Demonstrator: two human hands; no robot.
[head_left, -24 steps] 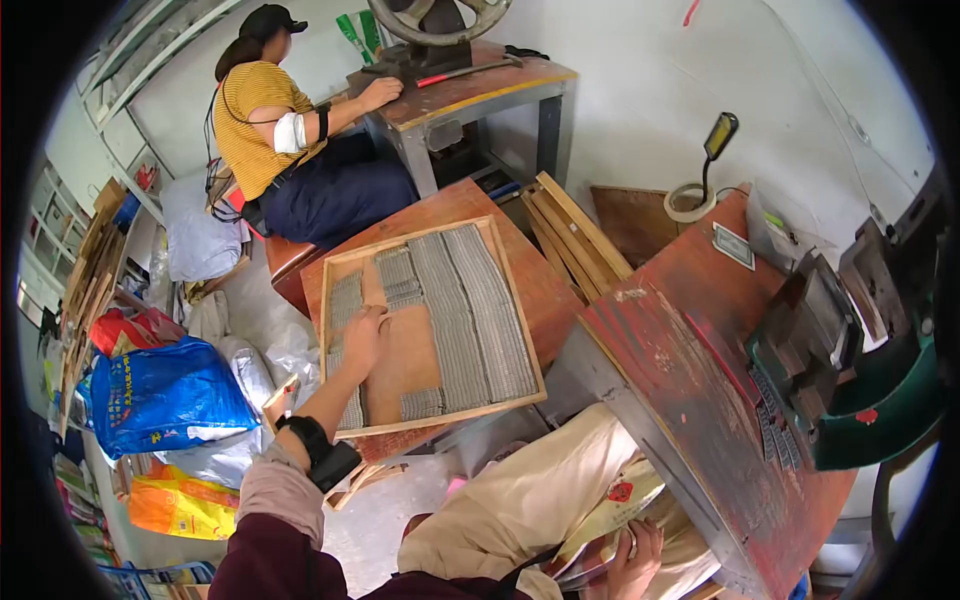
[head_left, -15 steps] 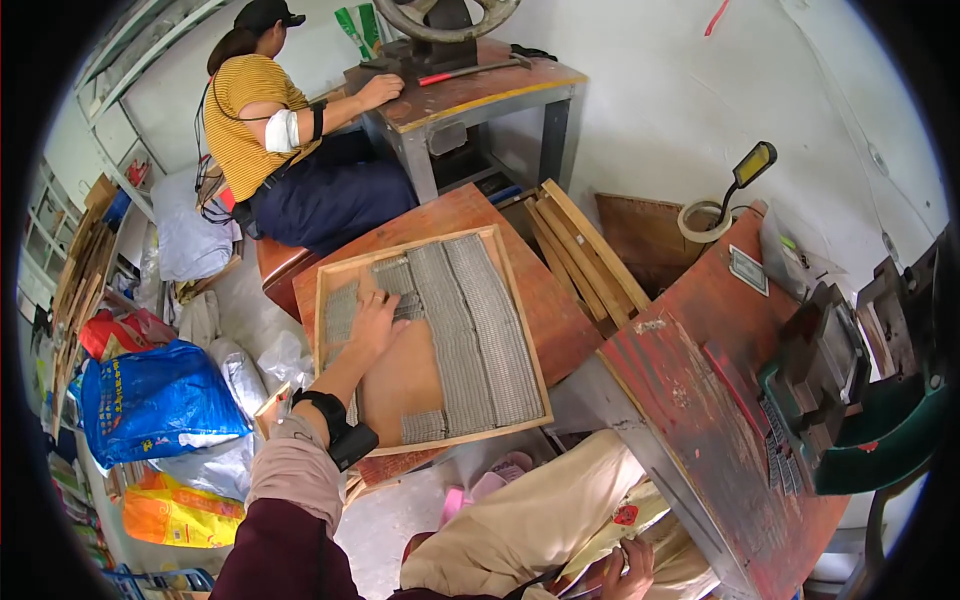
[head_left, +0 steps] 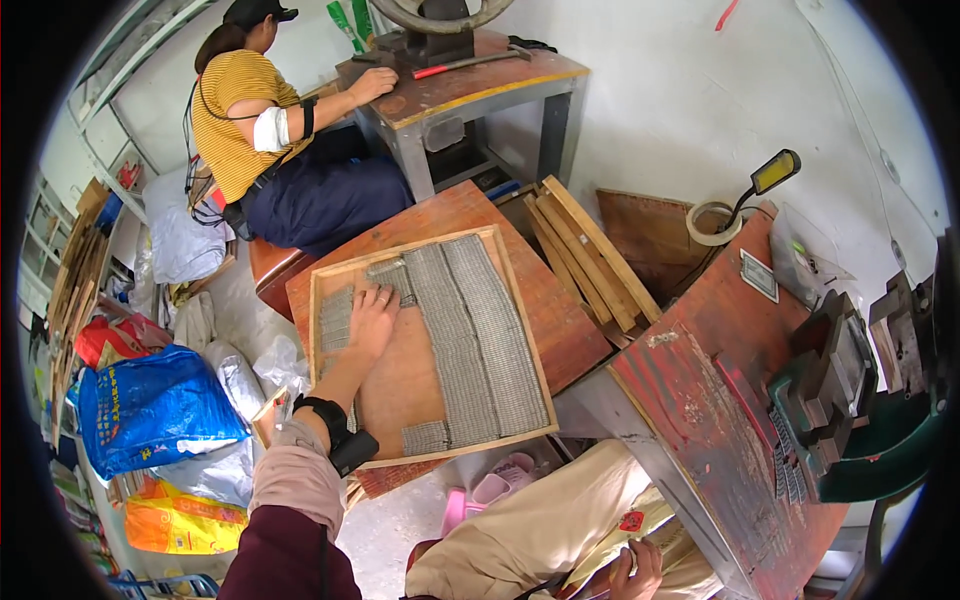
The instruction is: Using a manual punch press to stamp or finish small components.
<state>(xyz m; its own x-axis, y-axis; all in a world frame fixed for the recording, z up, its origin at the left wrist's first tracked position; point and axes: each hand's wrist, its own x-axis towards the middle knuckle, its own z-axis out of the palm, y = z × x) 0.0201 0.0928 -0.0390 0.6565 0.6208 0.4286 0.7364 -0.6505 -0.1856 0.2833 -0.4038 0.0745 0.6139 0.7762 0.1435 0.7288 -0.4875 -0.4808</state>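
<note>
At far left, on the floor, a blue woven sack and an orange bag sit slumped and soft beside stacked wooden slats. Next, the left hand lies open and flat, palm down, fingers spread on the small grey metal pieces near the upper left corner of the shallow wooden tray; a black band circles the wrist. The tray rests on a low, worn reddish table, tilted in the view, its raised rim framing bare brown board on the left and tight, finely ribbed grey rows on the right. A likely fault: a sideways push of the flat palm could skew or scatter the ordered rows, since the pieces look loose and merely abutted; pressure near the tray's rim could also tip pieces over it. Behind, another person in a yellow striped top sits at a grey metal table. At lower centre the right hand rests by the knee, fingers curled around something; what it grips cannot be told. Rightward, loose wooden bars lean together, then a scuffed red table carrying a dark green press of blocky cast shape
</note>
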